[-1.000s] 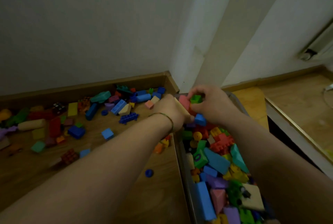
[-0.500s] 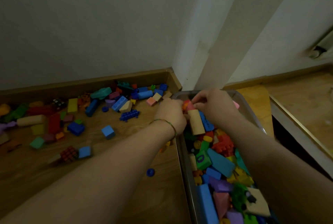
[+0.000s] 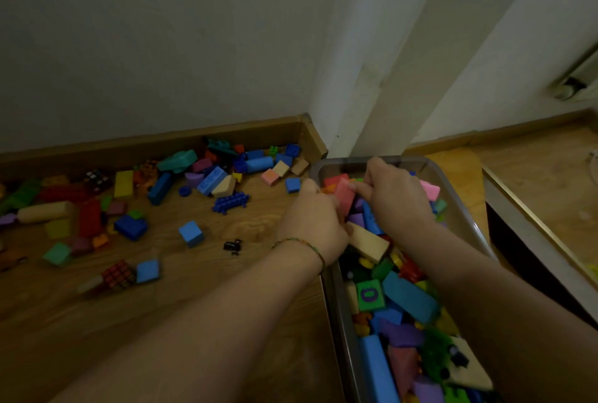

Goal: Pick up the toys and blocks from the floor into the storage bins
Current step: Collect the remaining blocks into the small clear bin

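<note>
Wood floor (image 3: 226,276), wall corner, dim light. Left hand (image 3: 314,224) curled, looks like it's pinching pink block (image 3: 344,197) over far end of storage bin (image 3: 339,165). Right hand (image 3: 398,198): index tip on same block, rest curled, can't tell if it's holding anything. Loose blocks (image 3: 213,180) all lie left of bin, so left hand nearer imo. Closest is blue cube (image 3: 293,184), just past left thumb.

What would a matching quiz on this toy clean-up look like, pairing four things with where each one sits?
Things:
1. green tile with a purple 0
2. dark blue studded brick
3. pink block
4. braided bracelet

Places:
A. on the floor
B. between the left hand and the right hand
C. lying in the bin
D. round a wrist

Pairs: 1-C, 2-A, 3-B, 4-D.
</note>
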